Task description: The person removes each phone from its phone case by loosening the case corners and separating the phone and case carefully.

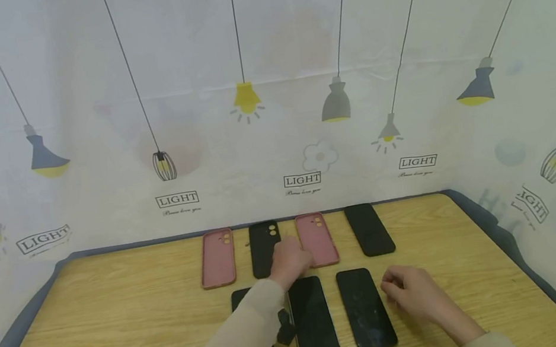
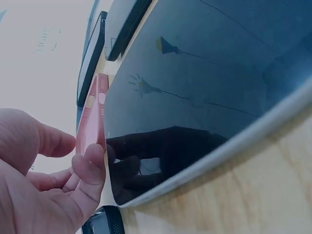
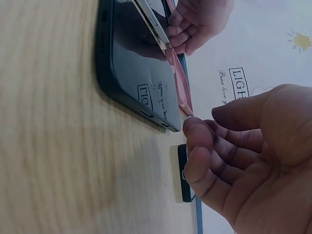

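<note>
In the head view my left hand [image 1: 290, 260] is at the lower left edge of the right-hand pink phone case [image 1: 317, 239], covering part of it. The left wrist view has the thumb and curled fingers [image 2: 90, 170] on either side of this case's near end, gripping it. Beside it, a black phone case [image 1: 262, 251] with camera holes is partly behind the same hand. My right hand [image 1: 414, 292] hovers over the table by the rightmost black phone [image 1: 367, 310], fingers loosely curled with nothing in them.
Another pink phone case [image 1: 217, 258] lies at the left of the back row, and a plain black one [image 1: 370, 230] at its right end. Nearer me are a middle phone [image 1: 313, 318] and a left phone [image 1: 239, 297], mostly under my left sleeve. A printed cloth [image 1: 233, 162] encloses the wooden table [image 1: 118, 329].
</note>
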`<state>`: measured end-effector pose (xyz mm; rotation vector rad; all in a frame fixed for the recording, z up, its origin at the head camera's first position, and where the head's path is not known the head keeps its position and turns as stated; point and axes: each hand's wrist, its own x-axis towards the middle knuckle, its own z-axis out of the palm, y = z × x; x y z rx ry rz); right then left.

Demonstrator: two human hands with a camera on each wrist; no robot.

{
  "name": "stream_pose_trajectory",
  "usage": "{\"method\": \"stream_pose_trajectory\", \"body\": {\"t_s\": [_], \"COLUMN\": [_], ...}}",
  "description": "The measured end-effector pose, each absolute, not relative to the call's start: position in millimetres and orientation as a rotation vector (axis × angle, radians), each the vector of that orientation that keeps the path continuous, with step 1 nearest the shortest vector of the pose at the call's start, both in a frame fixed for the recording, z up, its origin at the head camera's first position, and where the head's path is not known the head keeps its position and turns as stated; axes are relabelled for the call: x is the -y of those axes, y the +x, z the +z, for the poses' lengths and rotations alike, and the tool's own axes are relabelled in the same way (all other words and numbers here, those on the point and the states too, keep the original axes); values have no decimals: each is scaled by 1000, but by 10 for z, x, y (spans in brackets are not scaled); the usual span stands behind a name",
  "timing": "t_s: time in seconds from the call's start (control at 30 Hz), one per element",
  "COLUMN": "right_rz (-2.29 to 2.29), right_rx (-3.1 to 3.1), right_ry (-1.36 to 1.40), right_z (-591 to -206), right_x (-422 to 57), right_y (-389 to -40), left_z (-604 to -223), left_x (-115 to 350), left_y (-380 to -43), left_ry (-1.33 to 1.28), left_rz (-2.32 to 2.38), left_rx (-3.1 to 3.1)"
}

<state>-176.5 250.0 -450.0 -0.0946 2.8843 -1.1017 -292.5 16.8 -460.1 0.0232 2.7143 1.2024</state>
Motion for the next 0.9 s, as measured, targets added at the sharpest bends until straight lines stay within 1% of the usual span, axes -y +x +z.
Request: {"method": "stream_pose_trajectory", "body": {"t_s": [0.13, 0.37, 0.57, 0.7, 0.9], "right_rz": [-1080, -927, -880, -882, -822], "right_rx": [-2934, -3100, -3161, -3168, -3158], "right_ry": [-120, -162, -170, -151, -45], "right_z": [-4498, -4516, -4502, -4524, -4578], "right_x": [-2510, -2561, -2578, -2601, -2632], "right_y": [-1839, -1994, -2149, -2253, -2385], "left_z": [-4595, -4556, -4461, -4450, -4478], "left_x": [-104, -8, 32, 56, 95], "left_y": [-2884, -2813, -2680, -2586, -2459], "left_ry": [76, 288, 473, 595, 718], "left_rz": [1265, 1259, 1222, 1197, 1109], "left_rx": [-2691, -2716, -2728, -2768, -2843]}}
